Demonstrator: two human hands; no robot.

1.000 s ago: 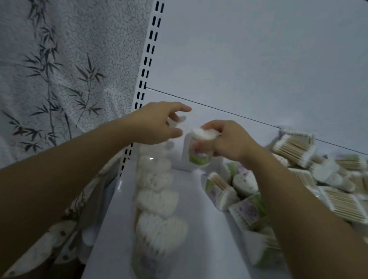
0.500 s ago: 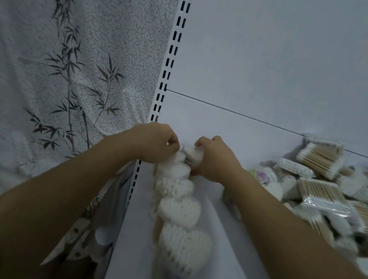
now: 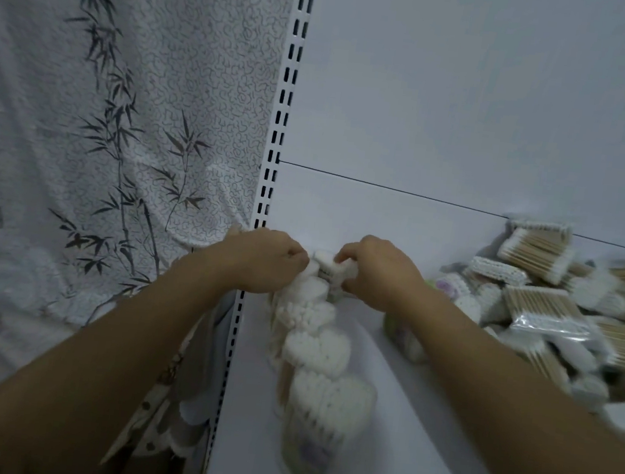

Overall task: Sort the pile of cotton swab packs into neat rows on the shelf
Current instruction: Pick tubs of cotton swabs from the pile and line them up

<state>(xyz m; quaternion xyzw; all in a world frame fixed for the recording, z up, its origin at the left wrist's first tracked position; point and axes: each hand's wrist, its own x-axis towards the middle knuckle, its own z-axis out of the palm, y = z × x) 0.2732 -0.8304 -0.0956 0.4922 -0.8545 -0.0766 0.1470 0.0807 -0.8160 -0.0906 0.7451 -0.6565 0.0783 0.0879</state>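
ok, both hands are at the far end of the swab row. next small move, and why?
Probably seat the white cotton swab pack upright at the far end of the row of white heart-shaped packs, then release. The right hand pinches it there, the left hand is curled against the row beside it, and a pile of loose packs waits to the right.

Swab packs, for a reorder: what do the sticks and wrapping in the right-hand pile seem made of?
Sticks: tan, straight, matte, likely wood or bamboo, tipped with white cotton-like fluff. Wrapping: clear, glossy film, probably plastic, judging by the glare.
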